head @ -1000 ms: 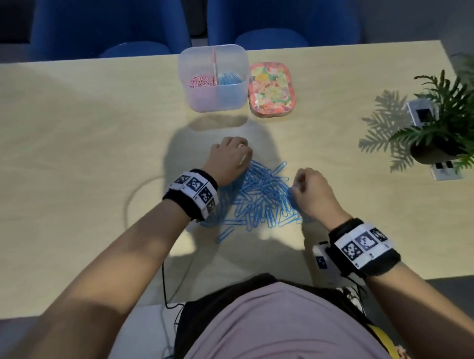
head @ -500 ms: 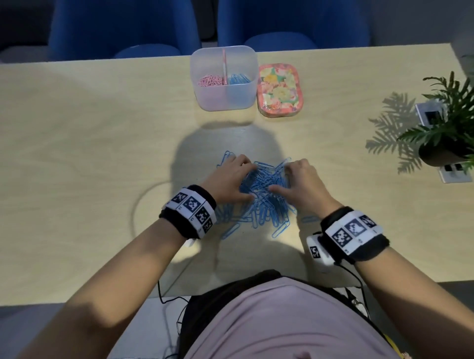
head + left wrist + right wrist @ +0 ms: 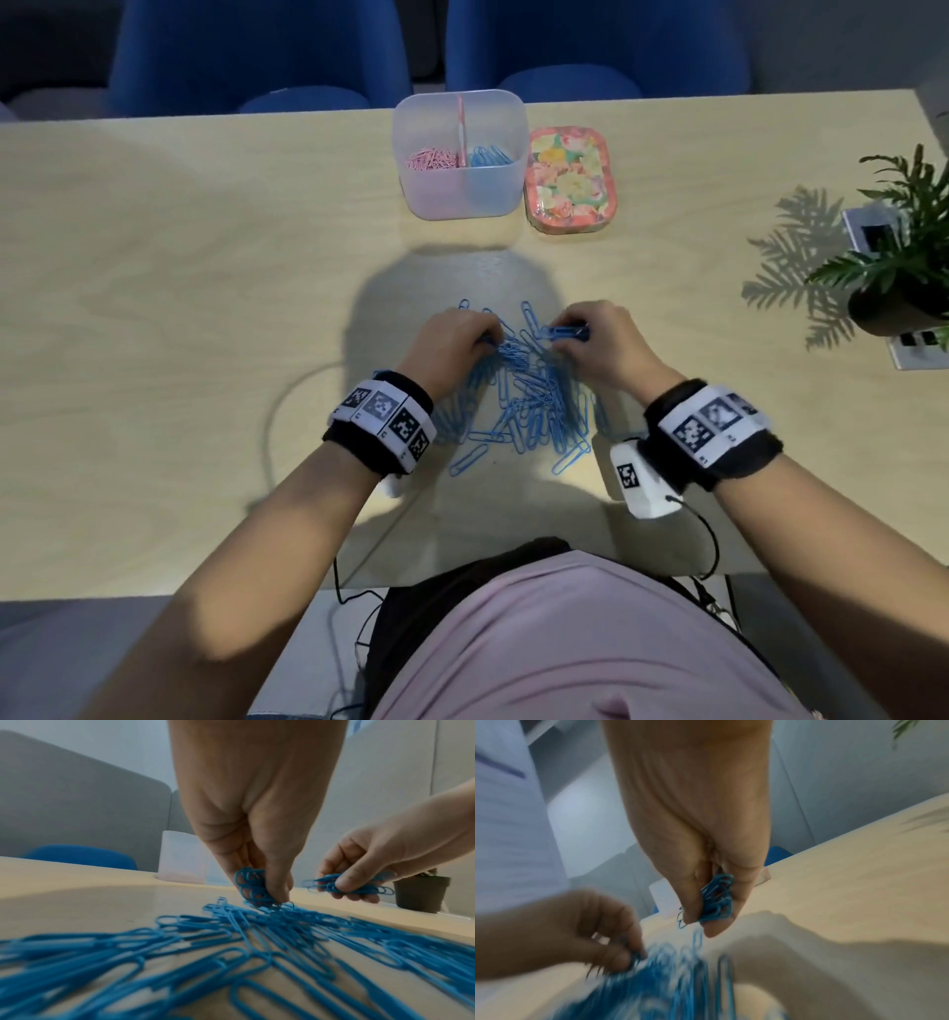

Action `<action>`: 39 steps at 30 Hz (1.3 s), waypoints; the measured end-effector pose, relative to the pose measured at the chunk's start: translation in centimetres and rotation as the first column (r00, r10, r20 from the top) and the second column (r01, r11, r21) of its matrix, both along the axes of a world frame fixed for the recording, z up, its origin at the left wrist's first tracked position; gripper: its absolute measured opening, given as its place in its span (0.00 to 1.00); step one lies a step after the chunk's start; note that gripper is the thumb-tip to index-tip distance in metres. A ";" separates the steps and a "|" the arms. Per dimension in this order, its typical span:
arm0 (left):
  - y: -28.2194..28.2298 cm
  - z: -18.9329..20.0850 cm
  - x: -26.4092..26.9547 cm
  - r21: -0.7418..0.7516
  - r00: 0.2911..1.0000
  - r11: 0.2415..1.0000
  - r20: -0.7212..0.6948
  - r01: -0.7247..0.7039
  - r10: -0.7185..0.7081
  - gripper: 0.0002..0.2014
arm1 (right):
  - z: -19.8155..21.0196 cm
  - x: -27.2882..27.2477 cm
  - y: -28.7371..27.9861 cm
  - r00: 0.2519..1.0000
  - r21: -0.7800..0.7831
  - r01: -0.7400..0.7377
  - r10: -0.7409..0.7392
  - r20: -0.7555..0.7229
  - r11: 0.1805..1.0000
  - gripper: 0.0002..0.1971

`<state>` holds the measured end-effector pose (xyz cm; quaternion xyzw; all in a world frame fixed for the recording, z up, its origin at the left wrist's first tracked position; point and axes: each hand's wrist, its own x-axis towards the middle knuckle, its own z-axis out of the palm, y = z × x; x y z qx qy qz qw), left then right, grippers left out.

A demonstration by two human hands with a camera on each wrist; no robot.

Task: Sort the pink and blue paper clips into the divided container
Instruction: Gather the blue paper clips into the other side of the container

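Blue clips (image 3: 524,406) lie heaped nearside of the divided container (image 3: 462,203); right hand (image 3: 606,344) and left hand (image 3: 452,339) each pinch a bunch, blue compartment straight beyond, nearer the right.

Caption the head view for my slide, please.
Both hands gather blue clips from the table pile; divided container waits beyond.

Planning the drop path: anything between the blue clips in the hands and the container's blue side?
Nothing visible. Both the left hand and right hand hold blue clips over the pile; bare table runs to the divided container. The floral tin sits right of it, off the path.
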<state>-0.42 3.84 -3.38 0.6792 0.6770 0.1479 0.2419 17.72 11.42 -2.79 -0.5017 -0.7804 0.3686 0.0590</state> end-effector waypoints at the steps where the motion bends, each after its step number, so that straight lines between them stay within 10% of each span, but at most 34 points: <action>1: -0.1 0.1 -0.4 0.016 0.999 0.999 0.036 -0.033 0.032 0.06 | 0.7 -0.1 1.0 0.998 -0.066 0.028 -0.031 -0.045 0.997 0.11; 5: 0.1 0.8 -1.3 0.017 0.971 0.989 0.192 -0.146 0.140 0.05 | 5.1 -2.3 5.5 0.965 -0.228 0.088 -0.140 -0.221 0.970 0.01; 8: 0.7 1.7 -1.7 0.013 0.945 0.983 0.279 -0.181 0.170 0.04 | 7.1 -5.6 9.8 0.964 -0.154 0.137 -0.167 -0.207 0.979 0.16; 22: 13.1 5.5 -4.2 0.169 0.841 0.878 0.412 -0.448 0.350 0.05 | 8.5 -14.1 17.9 0.966 -0.347 0.122 -0.192 -0.173 0.930 0.13; 31: 19.6 5.1 -4.7 0.025 0.921 0.935 0.184 -0.355 0.344 0.15 | 9.6 -6.5 10.8 0.822 -0.490 0.172 -0.398 -0.407 0.855 0.14; 39: 11.9 4.6 -2.0 0.263 0.991 0.959 0.106 -0.109 0.083 0.08 | 1.3 7.7 1.1 0.993 -0.158 0.114 -0.107 0.052 0.981 0.06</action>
